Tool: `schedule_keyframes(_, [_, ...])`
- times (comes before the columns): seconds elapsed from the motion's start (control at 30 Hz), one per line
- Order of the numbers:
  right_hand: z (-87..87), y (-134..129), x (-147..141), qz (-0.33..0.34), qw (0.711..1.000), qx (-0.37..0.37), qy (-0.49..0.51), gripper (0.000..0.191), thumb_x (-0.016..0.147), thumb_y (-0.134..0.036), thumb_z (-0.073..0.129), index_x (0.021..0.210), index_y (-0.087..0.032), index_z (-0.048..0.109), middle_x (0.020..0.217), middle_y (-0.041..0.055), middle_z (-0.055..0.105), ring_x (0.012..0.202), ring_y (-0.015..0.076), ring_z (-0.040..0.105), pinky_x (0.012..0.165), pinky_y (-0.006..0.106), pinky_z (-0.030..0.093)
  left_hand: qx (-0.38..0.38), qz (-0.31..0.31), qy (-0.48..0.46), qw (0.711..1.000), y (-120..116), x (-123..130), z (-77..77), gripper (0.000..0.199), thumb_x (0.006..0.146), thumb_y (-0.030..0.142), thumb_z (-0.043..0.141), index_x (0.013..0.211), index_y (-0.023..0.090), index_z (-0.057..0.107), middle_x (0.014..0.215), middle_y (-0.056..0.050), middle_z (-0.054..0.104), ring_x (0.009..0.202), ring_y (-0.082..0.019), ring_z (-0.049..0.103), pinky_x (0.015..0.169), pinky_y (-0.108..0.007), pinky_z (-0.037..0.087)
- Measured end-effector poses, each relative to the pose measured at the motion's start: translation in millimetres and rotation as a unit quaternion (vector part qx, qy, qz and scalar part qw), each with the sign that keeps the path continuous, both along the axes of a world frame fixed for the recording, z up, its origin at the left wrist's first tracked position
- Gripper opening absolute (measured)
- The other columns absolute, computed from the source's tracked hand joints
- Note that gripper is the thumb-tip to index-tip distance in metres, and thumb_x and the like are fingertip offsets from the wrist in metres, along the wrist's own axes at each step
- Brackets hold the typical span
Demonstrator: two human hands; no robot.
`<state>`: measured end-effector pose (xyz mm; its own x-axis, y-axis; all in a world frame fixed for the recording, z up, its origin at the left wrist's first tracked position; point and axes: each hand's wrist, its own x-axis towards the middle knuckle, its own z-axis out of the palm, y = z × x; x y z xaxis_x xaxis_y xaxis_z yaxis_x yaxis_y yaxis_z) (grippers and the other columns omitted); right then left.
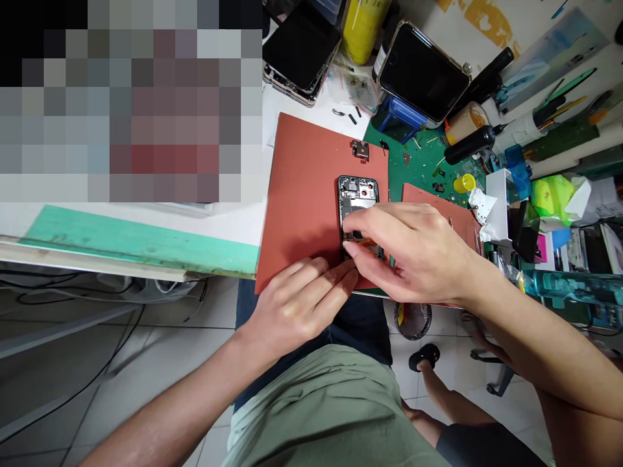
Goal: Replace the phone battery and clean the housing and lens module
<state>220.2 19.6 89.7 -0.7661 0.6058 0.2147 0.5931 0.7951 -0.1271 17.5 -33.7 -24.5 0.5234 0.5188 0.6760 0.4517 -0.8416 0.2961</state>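
Note:
An opened phone [357, 194] with its inner parts showing lies on a reddish-brown mat [306, 175] near the table's front edge. My right hand [413, 250] is over the phone's lower half, thumb and index finger curved toward each other just above it. Whether anything sits between those fingertips is too small to tell. My left hand [306, 295] rests at the phone's lower left corner, its fingers pressed together and their tips hidden near the phone's bottom edge. A small metal part [361, 150] lies on the mat above the phone.
Two phones, one lying [302, 45] and one propped on a blue stand [423, 71], are at the back. Small parts litter a green mat [423, 155]. Tools and a teal bottle [574, 287] crowd the right. Another person's leg [448, 389] shows below at right.

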Motion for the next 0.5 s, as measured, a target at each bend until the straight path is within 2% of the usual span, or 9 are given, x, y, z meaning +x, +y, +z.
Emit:
schedule_keyframes(0.1, [-1.2,-0.1,0.3,-0.008,1.0,0.001,-0.002,0.017,0.106,-0.012,0.044,0.101,-0.019,0.059,0.073,-0.0044,0.059,0.064,0.0112,0.055,0.06,0.026,0.041,-0.004,-0.001,0.004,1.0,0.1,0.3,0.2,0.023,0.1,0.004,0.065,0.121,0.01,0.071,0.107,-0.01,0.083,0.101,-0.027,0.077,0.086,-0.041,0.067])
schedule_keyframes(0.2, [-3.1,-0.2,0.8,-0.024,1.0,0.011,-0.012,0.016,0.106,-0.015,0.046,0.1,-0.021,0.059,0.069,-0.0062,0.057,0.059,0.0105,0.052,0.055,0.025,0.036,-0.005,0.0,0.003,1.0,-0.1,0.4,0.5,0.025,0.101,0.004,0.064,0.124,0.011,0.07,0.109,-0.009,0.083,0.103,-0.027,0.077,0.09,-0.042,0.068])
schedule_keyframes(0.37, [-1.9,0.6,0.8,0.001,1.0,-0.017,-0.007,0.018,0.105,-0.013,0.043,0.102,-0.019,0.059,0.077,-0.0013,0.064,0.067,0.0128,0.057,0.062,0.027,0.042,-0.009,-0.005,-0.013,1.0,-0.5,1.0,0.7,0.023,0.098,0.001,0.065,0.119,0.007,0.072,0.104,-0.012,0.082,0.098,-0.03,0.078,0.083,-0.044,0.068])
schedule_keyframes(0.5, [-1.9,0.5,1.3,-0.023,1.0,0.0,-0.012,0.017,0.108,-0.017,0.044,0.1,-0.021,0.059,0.069,-0.005,0.06,0.061,0.0111,0.054,0.056,0.026,0.036,-0.018,-0.01,-0.009,1.0,-0.7,1.3,0.0,0.026,0.098,0.0,0.064,0.122,0.006,0.072,0.107,-0.013,0.082,0.102,-0.03,0.077,0.087,-0.045,0.067])
